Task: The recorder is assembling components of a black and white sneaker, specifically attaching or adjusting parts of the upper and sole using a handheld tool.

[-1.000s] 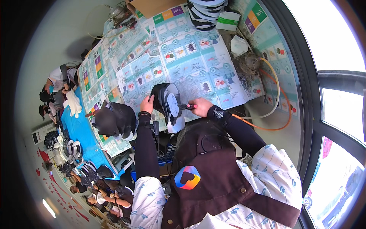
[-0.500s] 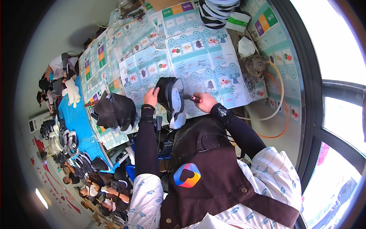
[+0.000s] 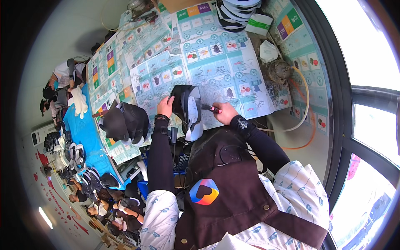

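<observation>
On the near part of the covered table, my left hand (image 3: pixel 165 107) is closed on the edge of a shoe (image 3: pixel 193 111). The shoe is tipped on its side, with a dark upper to the left and a pale grey and white sole facing right. My right hand (image 3: pixel 225 114) grips a slim dark tool (image 3: pixel 211 108) with a pink-red end; its tip reaches to the sole's edge, and its kind is unclear. Whether the tip touches the sole cannot be seen. Left of my left forearm stand dark shoe uppers (image 3: pixel 124 121) grouped together, with pale soles below.
Patterned sheets (image 3: pixel 208 54) cover the table. A stack of pale and black soles (image 3: pixel 237 14) stands at the far right, beside a green and white box (image 3: pixel 259 23). A round metal device (image 3: pixel 279 71) with hoses sits at the right edge. Other people work at the left.
The tool in my right hand has tilted slightly against the sole's edge. My left hand and the shoe have barely moved.
</observation>
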Tool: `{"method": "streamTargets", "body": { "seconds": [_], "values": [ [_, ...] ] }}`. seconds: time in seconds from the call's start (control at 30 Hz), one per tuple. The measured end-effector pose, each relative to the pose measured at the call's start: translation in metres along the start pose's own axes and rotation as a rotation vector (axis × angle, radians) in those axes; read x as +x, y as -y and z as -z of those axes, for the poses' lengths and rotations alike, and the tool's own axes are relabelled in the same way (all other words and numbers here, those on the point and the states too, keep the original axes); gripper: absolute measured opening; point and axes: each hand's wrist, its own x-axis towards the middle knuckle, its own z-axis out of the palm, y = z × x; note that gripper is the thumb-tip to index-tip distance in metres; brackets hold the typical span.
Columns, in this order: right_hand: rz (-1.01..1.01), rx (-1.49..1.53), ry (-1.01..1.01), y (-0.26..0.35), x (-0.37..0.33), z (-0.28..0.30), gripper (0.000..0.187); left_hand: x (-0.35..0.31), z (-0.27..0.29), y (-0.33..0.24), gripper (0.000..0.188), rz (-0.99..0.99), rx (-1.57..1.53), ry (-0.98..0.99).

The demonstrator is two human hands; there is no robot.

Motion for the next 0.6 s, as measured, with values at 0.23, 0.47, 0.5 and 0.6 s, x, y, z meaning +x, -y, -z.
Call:
{"method": "streamTargets", "body": {
  "seconds": [0.23,0.47,0.5,0.6],
  "values": [
    [0.037,-0.049,0.132,-0.015,-0.005,-0.009,0.024,0.001,0.001,-0.005,0.05,0.006,0.02,0.005],
    [0.024,-0.034,-0.047,-0.015,-0.002,-0.001,0.023,-0.002,0.0,0.002,0.051,0.001,0.032,-0.009],
    [0.024,-0.035,-0.047,-0.017,-0.003,-0.003,0.023,-0.003,0.0,0.0,0.05,-0.003,0.021,-0.02],
    [0.016,-0.02,0.005,-0.022,-0.011,-0.011,0.025,-0.003,0.002,-0.008,0.049,0.001,0.009,-0.007]
  ]
}}
